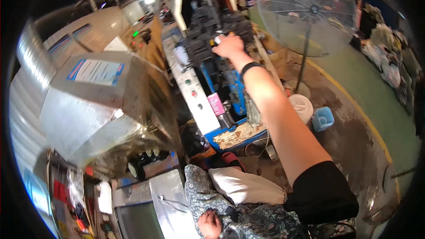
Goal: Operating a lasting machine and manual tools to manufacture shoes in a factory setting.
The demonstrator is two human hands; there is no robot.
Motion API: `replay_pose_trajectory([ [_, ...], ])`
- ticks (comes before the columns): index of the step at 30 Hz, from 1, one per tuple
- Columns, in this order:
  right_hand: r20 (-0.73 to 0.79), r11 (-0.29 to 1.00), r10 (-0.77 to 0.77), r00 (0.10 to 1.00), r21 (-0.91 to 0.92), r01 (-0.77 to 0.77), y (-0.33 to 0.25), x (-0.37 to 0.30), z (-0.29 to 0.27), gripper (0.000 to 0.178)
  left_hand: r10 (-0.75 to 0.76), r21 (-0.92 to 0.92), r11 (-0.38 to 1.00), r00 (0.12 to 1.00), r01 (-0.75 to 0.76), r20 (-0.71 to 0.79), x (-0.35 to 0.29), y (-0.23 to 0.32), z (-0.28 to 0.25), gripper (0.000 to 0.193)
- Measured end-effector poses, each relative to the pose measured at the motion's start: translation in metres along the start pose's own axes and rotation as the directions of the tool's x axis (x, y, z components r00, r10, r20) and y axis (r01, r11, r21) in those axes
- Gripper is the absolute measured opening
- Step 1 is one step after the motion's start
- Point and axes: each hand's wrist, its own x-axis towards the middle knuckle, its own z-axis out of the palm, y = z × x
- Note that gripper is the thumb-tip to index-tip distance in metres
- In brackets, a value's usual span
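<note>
My right arm stretches forward over a machine with a blue frame (239,92) and black clamp-like parts. At the far end my right hand (229,45) is closed among the black parts (199,46), and a small whitish and yellow bit shows at its fingertips. What the fingers hold there is too small to make out. Low in the picture my left hand (209,225) rests against the dark flowered cloth (265,219) over my lap. Its fingers are curled in, and whatever they may hold is hidden.
Left of the machine stands a grey metal hood (84,88). The machine's white side panel (195,102) carries buttons and a pink card (216,104). On the right are a large standing fan (313,9), a white bucket (301,106) and a blue container (322,118).
</note>
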Motion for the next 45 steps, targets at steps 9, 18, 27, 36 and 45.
replay_pose_trajectory([
  [9, -0.015, 0.999, -0.007, 1.000, 0.043, 0.007, 0.001, 0.007, 0.010, 0.072, -0.014, 0.037, 0.999, 0.999, 0.013, 0.031, 0.014, 0.019, -0.023, 0.019],
  [18, 0.001, 0.999, -0.013, 1.000, 0.049, 0.013, 0.000, 0.004, 0.009, 0.071, 0.001, 0.014, 1.000, 1.000, -0.001, -0.001, 0.012, 0.015, -0.025, 0.019],
  [27, 0.054, 0.999, -0.021, 0.998, 0.046, 0.018, -0.002, -0.001, 0.004, 0.073, 0.009, 0.001, 1.000, 1.000, -0.009, -0.025, 0.015, 0.016, -0.027, 0.019],
  [36, -0.021, 0.989, -0.112, 0.993, -0.098, 0.110, 0.026, -0.043, 0.029, 0.073, 0.012, -0.029, 1.000, 1.000, -0.012, 0.002, 0.011, 0.010, -0.026, 0.019],
  [45, -0.381, 0.937, -0.178, 0.907, 0.214, 0.274, 0.052, -0.118, 0.033, 0.073, -0.026, -0.159, 0.987, 1.000, 0.024, -0.014, 0.004, 0.010, -0.025, 0.020],
])
